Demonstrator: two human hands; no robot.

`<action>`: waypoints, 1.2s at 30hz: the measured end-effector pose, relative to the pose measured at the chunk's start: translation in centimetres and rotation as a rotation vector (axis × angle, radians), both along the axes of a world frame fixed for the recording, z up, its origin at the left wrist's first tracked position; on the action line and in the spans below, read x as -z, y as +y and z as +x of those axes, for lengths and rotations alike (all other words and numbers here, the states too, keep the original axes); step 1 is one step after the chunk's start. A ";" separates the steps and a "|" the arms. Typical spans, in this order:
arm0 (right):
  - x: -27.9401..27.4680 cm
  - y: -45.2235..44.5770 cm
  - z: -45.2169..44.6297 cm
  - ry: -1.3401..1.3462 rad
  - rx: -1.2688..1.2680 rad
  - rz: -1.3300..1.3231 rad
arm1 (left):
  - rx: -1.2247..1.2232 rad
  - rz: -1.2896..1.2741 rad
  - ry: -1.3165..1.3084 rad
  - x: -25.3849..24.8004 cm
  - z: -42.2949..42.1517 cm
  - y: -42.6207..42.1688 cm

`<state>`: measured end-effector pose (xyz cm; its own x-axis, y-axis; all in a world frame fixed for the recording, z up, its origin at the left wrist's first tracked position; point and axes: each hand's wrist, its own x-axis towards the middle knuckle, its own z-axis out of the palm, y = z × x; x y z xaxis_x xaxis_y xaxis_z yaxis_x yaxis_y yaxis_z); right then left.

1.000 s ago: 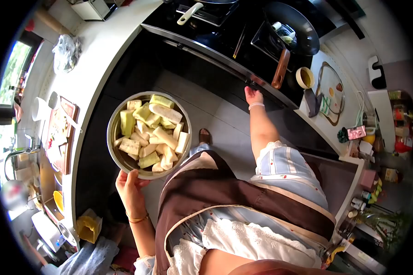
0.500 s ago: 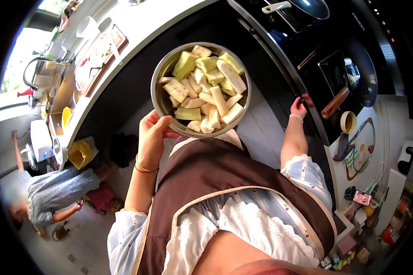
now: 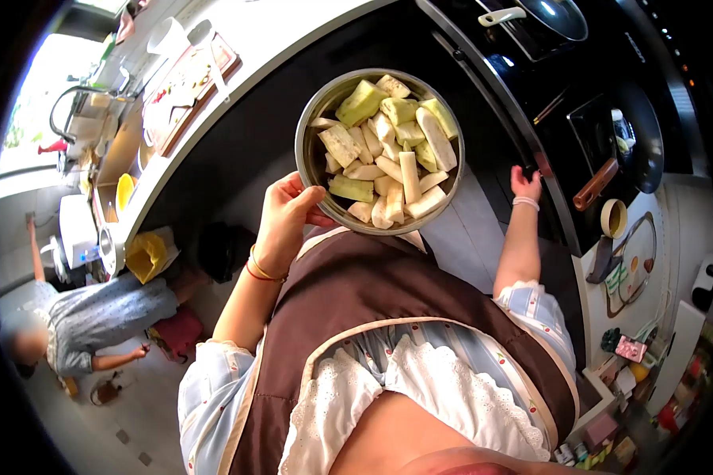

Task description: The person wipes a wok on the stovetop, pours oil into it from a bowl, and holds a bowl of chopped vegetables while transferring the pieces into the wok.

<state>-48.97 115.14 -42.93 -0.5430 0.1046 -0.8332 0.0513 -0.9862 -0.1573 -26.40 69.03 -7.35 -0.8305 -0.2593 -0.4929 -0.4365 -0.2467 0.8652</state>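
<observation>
My left hand grips the near-left rim of a round metal bowl, thumb over the edge. Cut, peeled vegetable chunks, pale white and green, fill the bowl; they look like eggplant. The bowl is held in the air in front of my brown apron. My right hand is beside the front edge of the stove counter, with its fingers apart and nothing visible in them. Close to its fingertips is a dark knob on the front edge; whether they touch it I cannot tell.
A wok with a wooden handle and a pan stand on the stove at right. A cutting board lies on the left counter near the sink tap. Another person is at lower left, near a yellow-lined bin.
The bowl and my left hand have shifted right in view, along with the surroundings on both sides. My right hand's fingers have spread and come away from the knob. The other person's arm has moved slightly.
</observation>
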 end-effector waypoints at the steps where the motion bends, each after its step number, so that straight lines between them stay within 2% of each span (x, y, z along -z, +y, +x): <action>1: -6.2 -4.9 1.9 0.080 -0.260 0.206 | 0.020 -0.003 0.011 0.2 -0.2 -0.1; 2: -11.5 -9.5 4.4 0.272 -0.438 0.535 | 0.023 0.032 0.041 0.4 -0.4 -0.1; 3: -16.8 -13.6 6.4 0.331 -0.555 0.840 | 0.033 0.026 0.043 0.8 -0.7 -0.3; 4: -20.7 -17.2 8.0 0.401 -0.561 1.150 | 0.050 0.025 0.063 1.3 -0.9 -0.6; 5: -23.2 -19.8 9.2 0.639 -0.514 1.522 | 0.074 0.024 0.081 1.9 -1.2 -0.8; 6: -26.8 -21.9 10.4 0.747 -0.586 1.768 | 0.086 0.037 0.105 2.4 -1.8 -0.7; 7: -29.8 -23.3 10.7 0.874 -0.609 2.271 | 0.123 0.054 0.115 2.9 -2.4 -0.6; 8: -31.1 -24.4 10.6 0.875 -0.759 2.381 | 0.147 0.065 0.132 3.3 -2.9 -0.3; 9: -30.7 -24.8 9.9 0.904 -0.855 2.412 | 0.171 0.076 0.147 3.6 -3.5 0.0; 11: -32.0 -25.5 10.0 0.680 -1.114 2.541 | 0.218 0.095 0.170 4.0 -4.2 0.5; 12: -32.8 -25.6 10.0 0.638 -1.101 2.558 | 0.234 0.111 0.181 4.0 -4.6 0.7; 14: -33.9 -26.0 10.2 0.440 -1.275 2.562 | 0.265 0.158 0.195 4.1 -5.0 0.7; 19: -34.4 -26.3 10.0 0.223 -1.186 2.639 | 0.368 0.222 0.230 4.0 -6.8 0.3; 23: -33.7 -25.8 8.7 0.100 -1.333 2.583 | 0.438 0.230 0.227 4.1 -8.8 0.3; 25: -33.3 -24.9 7.0 0.176 -1.437 2.454 | 0.416 0.230 0.211 4.4 -10.4 0.7; 28: -32.4 -23.5 5.0 0.245 -1.319 2.511 | 0.434 0.240 0.188 4.9 -12.9 1.3; 34: -30.7 -20.2 -1.2 0.376 -1.253 2.501 | 0.429 0.188 0.188 5.8 -18.8 4.9; 36: -30.5 -19.2 -2.9 0.344 -1.286 2.470 | 0.439 0.197 0.188 5.6 -20.7 5.8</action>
<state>-51.90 95.92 -12.43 -0.9864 -0.1411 0.0844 -0.1589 0.9494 -0.2709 -47.05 74.78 -12.94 -0.9194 0.2161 -0.3288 -0.3765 -0.2411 0.8945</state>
